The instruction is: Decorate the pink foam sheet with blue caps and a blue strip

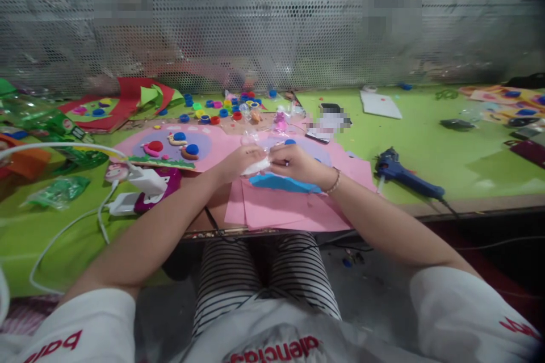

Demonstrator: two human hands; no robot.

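Observation:
My left hand (240,160) and my right hand (295,163) meet over the middle of the table, both pinched on a small white piece (256,166) held between them. A bracelet sits on my right wrist. Just under my hands lies a blue foam cut-out (281,182) on several pink foam sheets (281,207). To the left lies a pink craft picture (176,147) with snails made of red and blue bottle caps. What exactly the white piece is I cannot make out.
A blue hot glue gun (402,173) lies to the right on the green table (426,142). Loose coloured bottle caps (221,109) lie behind. White chargers and cable (140,187) sit left, with red and green foam sheets (123,99). A perforated metal screen (272,17) closes the back.

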